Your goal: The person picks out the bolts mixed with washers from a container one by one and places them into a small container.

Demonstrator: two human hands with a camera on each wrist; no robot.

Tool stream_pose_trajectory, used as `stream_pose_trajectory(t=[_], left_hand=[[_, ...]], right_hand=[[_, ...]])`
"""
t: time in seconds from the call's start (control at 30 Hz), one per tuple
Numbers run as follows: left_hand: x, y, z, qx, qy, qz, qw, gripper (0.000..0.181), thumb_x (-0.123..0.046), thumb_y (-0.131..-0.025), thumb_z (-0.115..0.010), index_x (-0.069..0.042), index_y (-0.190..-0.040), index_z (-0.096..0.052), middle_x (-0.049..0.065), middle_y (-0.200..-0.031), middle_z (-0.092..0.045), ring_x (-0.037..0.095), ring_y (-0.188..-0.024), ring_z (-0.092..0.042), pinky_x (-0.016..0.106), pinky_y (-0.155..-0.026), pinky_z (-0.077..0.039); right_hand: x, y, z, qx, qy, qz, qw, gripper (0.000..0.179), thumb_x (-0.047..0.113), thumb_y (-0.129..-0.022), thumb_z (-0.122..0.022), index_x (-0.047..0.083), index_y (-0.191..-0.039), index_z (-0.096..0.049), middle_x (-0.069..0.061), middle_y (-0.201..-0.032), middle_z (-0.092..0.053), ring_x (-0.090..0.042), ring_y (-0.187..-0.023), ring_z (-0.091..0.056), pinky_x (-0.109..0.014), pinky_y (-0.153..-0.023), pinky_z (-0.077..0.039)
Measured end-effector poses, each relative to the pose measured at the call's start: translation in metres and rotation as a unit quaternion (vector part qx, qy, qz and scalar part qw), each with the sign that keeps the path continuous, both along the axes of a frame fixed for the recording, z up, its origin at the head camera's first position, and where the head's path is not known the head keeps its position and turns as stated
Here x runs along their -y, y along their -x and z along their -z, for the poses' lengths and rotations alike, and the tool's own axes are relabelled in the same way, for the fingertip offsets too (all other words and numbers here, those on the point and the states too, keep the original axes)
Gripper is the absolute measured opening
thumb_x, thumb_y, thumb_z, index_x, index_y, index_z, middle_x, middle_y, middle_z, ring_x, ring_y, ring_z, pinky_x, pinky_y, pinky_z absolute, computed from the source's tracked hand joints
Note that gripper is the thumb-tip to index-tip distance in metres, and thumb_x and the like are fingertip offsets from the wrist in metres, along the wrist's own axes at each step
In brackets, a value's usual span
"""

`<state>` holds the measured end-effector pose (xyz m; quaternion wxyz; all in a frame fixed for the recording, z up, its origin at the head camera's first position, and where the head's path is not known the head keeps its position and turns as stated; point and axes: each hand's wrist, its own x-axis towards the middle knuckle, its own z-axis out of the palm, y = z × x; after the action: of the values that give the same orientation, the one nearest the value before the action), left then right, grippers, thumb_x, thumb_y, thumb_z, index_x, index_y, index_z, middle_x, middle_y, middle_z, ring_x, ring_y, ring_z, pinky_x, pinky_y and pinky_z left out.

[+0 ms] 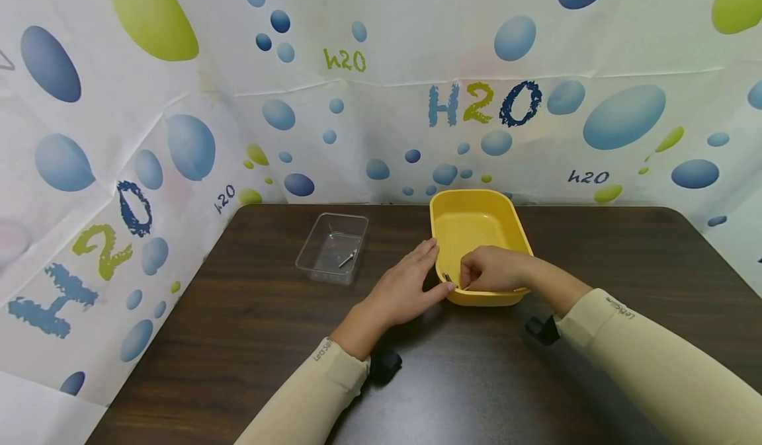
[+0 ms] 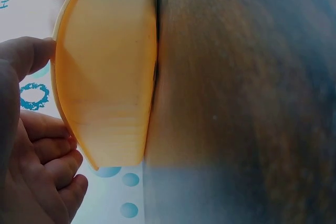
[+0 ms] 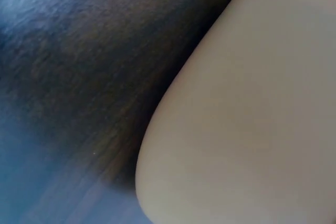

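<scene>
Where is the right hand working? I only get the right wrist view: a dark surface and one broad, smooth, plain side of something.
Observer: The head view shows the right hand down inside the yellow tray, fingers curled near its near left corner; whether they pinch anything is hidden.
Operator: Is the tray being touched anywhere else?
Observer: Yes, the left hand touches it at its near left part, thumb and fingers against the edge.
Operator: What stands nearby?
Observer: A clear container, left of the tray, with a small metallic piece lying in it.
</scene>
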<state>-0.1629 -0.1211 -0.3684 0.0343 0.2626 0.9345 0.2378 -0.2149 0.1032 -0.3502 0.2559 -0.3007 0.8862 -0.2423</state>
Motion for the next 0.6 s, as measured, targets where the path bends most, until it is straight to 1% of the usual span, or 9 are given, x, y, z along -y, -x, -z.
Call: stream_pose_trajectory(t=[0.1, 0.2, 0.33, 0.6], left_hand=[[0.001, 0.0002, 0.0007, 0.001, -0.001, 0.001, 1.0, 0.08, -0.056, -0.097, -0.051, -0.009, -0.156, -0.026, 0.0, -0.165, -0.018, 0.016, -0.152, -0.018, 0.041, -0.118, -0.029], [0.0017, 0.0002, 0.002, -0.001, 0.0, 0.001, 1.0, 0.08, -0.057, -0.097, -0.05, -0.008, -0.156, -0.026, 0.0, -0.165, -0.018, 0.016, -0.151, -0.018, 0.042, -0.118, -0.03], [0.0022, 0.0005, 0.0035, -0.002, -0.002, 0.0, 1.0, 0.08, -0.057, -0.096, -0.051, -0.01, -0.156, -0.026, 0.0, -0.165, -0.019, 0.016, -0.151, -0.019, 0.042, -0.118, -0.029], [0.0028, 0.0018, 0.0049, -0.002, -0.002, 0.001, 1.0, 0.081, -0.058, -0.096, -0.05, -0.011, -0.157, -0.025, 0.0, -0.165, -0.018, 0.015, -0.151, -0.018, 0.041, -0.118, -0.029]], right_hand=[[-0.0001, -0.0001, 0.0022, -0.016, 0.017, 0.007, 0.9997, 0.004, 0.009, -0.087, -0.069, 0.01, -0.087, -0.065, 0.002, -0.074, -0.06, -0.013, -0.067, -0.054, -0.026, -0.063, -0.048], [0.0006, -0.0004, 0.0037, -0.033, 0.031, 0.015, 0.9988, 0.003, 0.008, -0.086, -0.069, 0.01, -0.088, -0.067, 0.002, -0.073, -0.059, -0.013, -0.066, -0.053, -0.026, -0.062, -0.048], [0.0024, -0.0012, 0.0038, -0.051, 0.028, 0.032, 0.9978, 0.006, 0.008, -0.085, -0.071, 0.011, -0.09, -0.072, 0.003, -0.072, -0.06, -0.014, -0.068, -0.053, -0.027, -0.064, -0.047], [0.0058, -0.002, 0.0036, -0.045, 0.009, 0.071, 0.9964, 0.013, 0.009, -0.085, -0.073, 0.012, -0.097, -0.076, 0.004, -0.079, -0.067, -0.016, -0.074, -0.055, -0.028, -0.07, -0.05]])
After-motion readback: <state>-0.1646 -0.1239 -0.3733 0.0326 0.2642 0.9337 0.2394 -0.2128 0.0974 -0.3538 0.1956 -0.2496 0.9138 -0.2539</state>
